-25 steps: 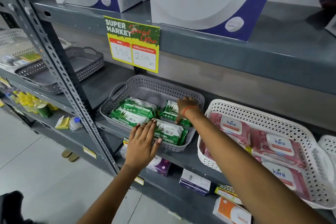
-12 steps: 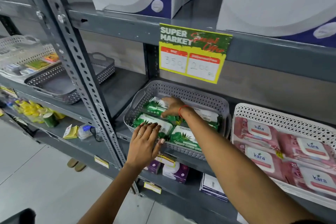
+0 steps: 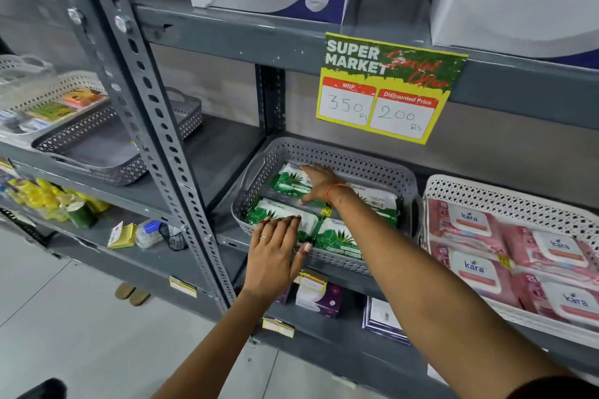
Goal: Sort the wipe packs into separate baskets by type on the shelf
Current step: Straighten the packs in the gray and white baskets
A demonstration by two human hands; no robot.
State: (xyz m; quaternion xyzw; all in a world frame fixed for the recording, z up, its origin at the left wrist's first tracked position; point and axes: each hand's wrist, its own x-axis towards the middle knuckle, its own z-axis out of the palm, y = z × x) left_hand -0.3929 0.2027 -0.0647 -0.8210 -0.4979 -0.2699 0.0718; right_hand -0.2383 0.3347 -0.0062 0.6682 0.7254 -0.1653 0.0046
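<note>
Green wipe packs (image 3: 293, 180) lying flat, long axes along grey basket (image 3: 350, 159), right hand (image 3: 319, 181) now flat on back-left pack, left hand (image 3: 275, 249) open on front rim as before.

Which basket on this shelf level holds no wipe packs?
The dark grey basket at far left, beyond the upright; the light grey basket holds green packs, the white basket pink ones.

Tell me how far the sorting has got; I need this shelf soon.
Looks nearly done: the grey perforated basket holds only green wipe packs, the white perforated basket only pink wipe packs. Both hands, left and right, lie flat on green packs. No loose packs show.
</note>
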